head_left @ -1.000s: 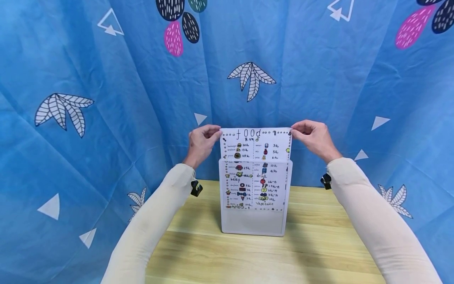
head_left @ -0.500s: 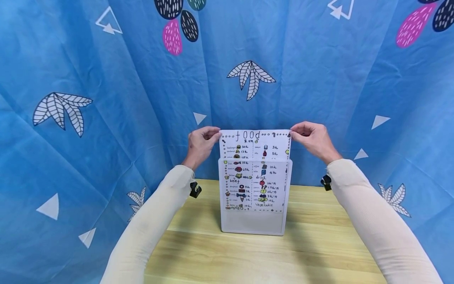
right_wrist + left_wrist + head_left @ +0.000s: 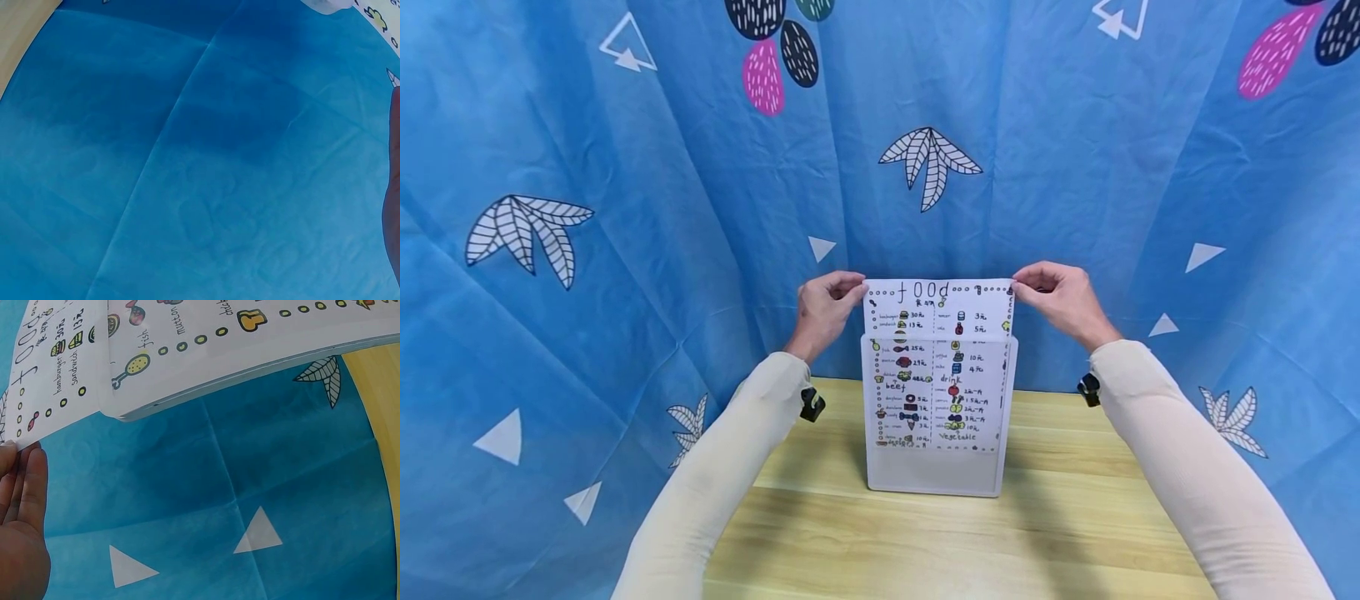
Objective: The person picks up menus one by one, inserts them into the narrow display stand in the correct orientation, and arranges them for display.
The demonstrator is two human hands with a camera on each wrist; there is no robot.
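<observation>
A white paper menu (image 3: pixel 934 307), headed "food" with small coloured food drawings and prices, stands partly inside a clear upright display holder (image 3: pixel 934 473). Its top strip sticks out above the holder's rim, and a band at the holder's bottom has no paper behind it. My left hand (image 3: pixel 827 308) pinches the menu's top left corner between thumb and fingers. At the top right corner, my right hand (image 3: pixel 1063 302) pinches it likewise. The left wrist view shows the left fingers (image 3: pixel 31 487) at the paper's corner; in the right wrist view only a sliver of hand (image 3: pixel 394 194) appears.
The holder stands on a light wood-grain table (image 3: pixel 880 550). Close behind and at both sides hangs a blue patterned cloth (image 3: pixel 1037 167). A dark band-mounted device sits on each wrist, over cream sleeves (image 3: pixel 730 467).
Both hands have moved slightly down together, and the menu has slid lower into the holder. Less paper shows above the rim. The holder has stayed in place.
</observation>
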